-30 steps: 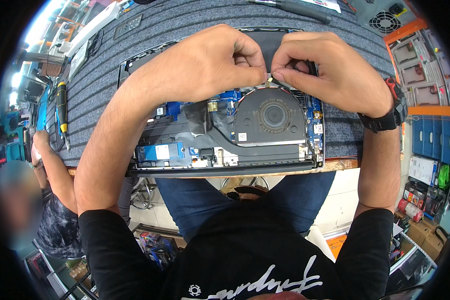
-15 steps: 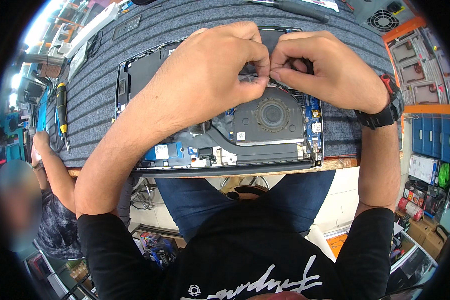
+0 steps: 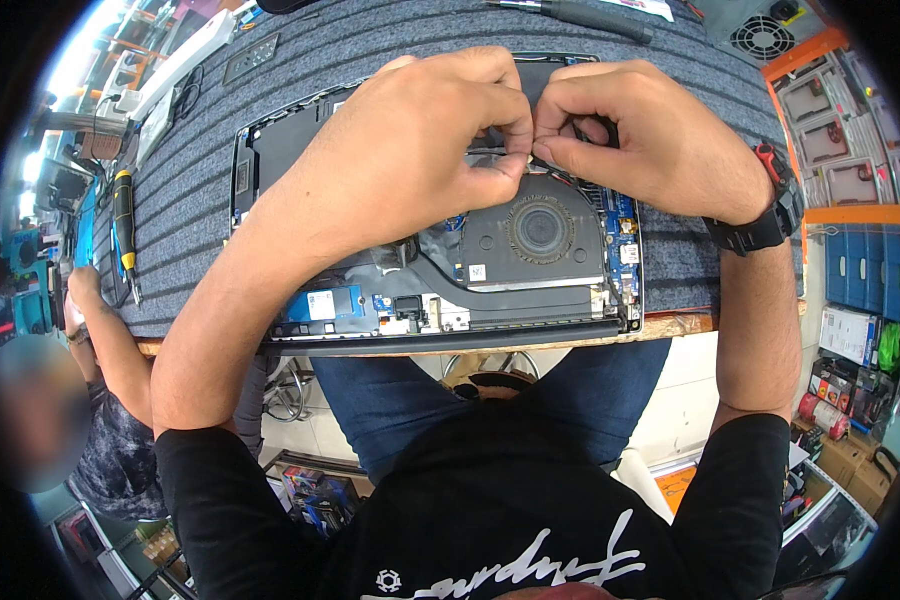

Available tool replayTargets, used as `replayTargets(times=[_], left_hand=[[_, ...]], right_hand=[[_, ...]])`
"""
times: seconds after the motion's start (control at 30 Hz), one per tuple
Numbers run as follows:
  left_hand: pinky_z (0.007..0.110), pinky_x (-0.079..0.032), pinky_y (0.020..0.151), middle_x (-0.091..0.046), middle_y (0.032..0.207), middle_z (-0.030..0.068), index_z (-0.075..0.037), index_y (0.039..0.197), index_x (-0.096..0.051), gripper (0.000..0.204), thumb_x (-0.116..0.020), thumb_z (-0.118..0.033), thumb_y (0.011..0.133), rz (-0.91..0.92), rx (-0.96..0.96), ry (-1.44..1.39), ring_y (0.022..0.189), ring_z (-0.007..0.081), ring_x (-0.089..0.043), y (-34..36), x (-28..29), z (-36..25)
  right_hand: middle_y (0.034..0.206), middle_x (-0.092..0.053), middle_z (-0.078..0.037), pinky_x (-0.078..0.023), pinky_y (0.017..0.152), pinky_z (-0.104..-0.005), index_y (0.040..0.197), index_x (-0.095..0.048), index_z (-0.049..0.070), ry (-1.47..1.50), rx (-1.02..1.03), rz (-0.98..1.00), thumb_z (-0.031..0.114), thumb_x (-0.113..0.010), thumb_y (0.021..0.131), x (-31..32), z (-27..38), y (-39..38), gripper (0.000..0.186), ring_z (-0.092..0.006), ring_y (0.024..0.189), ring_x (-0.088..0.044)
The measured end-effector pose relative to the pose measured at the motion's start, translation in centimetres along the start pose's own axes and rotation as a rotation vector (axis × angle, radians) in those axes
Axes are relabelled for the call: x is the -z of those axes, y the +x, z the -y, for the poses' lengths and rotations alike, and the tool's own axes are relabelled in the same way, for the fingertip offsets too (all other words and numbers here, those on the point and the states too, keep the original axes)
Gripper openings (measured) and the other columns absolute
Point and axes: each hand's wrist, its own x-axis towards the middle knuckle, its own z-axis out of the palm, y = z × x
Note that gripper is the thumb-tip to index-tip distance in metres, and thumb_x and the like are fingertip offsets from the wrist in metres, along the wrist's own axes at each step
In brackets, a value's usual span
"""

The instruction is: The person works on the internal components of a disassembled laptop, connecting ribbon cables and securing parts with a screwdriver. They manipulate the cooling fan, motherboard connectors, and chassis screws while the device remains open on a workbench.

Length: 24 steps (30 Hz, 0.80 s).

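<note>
An open laptop base (image 3: 255, 170) lies on the bench, its insides exposed: a black fan (image 3: 535, 235), blue boards (image 3: 625, 255) and a dark heat pipe (image 3: 455, 290). My left hand (image 3: 410, 150) reaches over it with fingers closed, their tips at thin cables (image 3: 560, 175) just above the fan. My right hand (image 3: 650, 140), with a black watch (image 3: 755, 225) on the wrist, is closed in a pinch beside the left one at the same cables. What exactly either pinch holds is too small and hidden to tell.
A yellow-black screwdriver (image 3: 124, 225) lies left on the ridged mat (image 3: 185, 180), with a power strip (image 3: 180, 55) behind. A dark tool (image 3: 595, 20) rests at the back. Another person (image 3: 110, 420) sits at left, a hand (image 3: 85, 285) on the bench. Orange-edged shelving (image 3: 820, 150) is at right.
My left hand has turned, its fingers now curled higher and covering more of the board's middle. My right hand has shifted slightly left, staying pinched beside it.
</note>
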Motion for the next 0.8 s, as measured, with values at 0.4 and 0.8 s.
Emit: replayTargets(times=[0.4,0.8], left_hand=[[0.034,-0.053,0.079,-0.066,0.092,0.009,0.001,0.101,-0.074,0.014,-0.077,-0.01,0.094,0.037,0.032,-0.113,0.084,0.0194,-0.063,-0.1,0.5,0.8],[0.036,-0.053,0.081,-0.065,0.094,0.0097,0.002,0.099,-0.071,0.014,-0.077,-0.009,0.093,0.041,0.003,-0.073,0.087,0.0219,-0.063,0.3,0.8,0.8]], right_hand=[[0.079,-0.067,-0.013,-0.049,0.063,-0.0355,0.092,-0.072,-0.001,0.001,0.017,-0.005,0.011,-0.074,0.092,0.1,-0.3,-0.1,0.013,-0.0223,0.065,-0.059],[0.08,-0.068,-0.013,-0.05,0.062,-0.0354,0.094,-0.073,-0.001,0.01,0.037,-0.023,0.011,-0.075,0.091,0.2,-0.5,-0.1,0.013,-0.0222,0.066,-0.06]])
